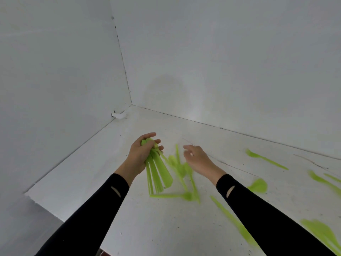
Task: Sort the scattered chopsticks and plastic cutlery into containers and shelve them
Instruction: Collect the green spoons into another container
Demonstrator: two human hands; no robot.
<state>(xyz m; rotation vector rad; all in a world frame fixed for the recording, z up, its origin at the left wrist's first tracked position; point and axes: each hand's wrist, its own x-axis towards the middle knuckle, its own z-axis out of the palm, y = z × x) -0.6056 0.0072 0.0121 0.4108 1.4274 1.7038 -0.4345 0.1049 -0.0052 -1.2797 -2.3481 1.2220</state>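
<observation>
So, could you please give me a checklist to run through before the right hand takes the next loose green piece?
1. Left hand curled round the green cutlery bundle: ok.
2. Right hand free, holding nothing: ok.
3. Loose pieces lying just beside the right hand: ok.
4. Kind of each loose piece readable: cannot tell, blurred.
5. Container in view for the bundle: not ok, none visible.

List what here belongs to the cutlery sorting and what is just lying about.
Belongs to the job:
- green cutlery bundle, gripped by the left hand
- loose green pieces beside the right hand
- scattered green cutlery farther right on the white surface

Just lying about:
- small white bracket at the surface's back-left edge

No chopsticks or containers are in view.
</observation>
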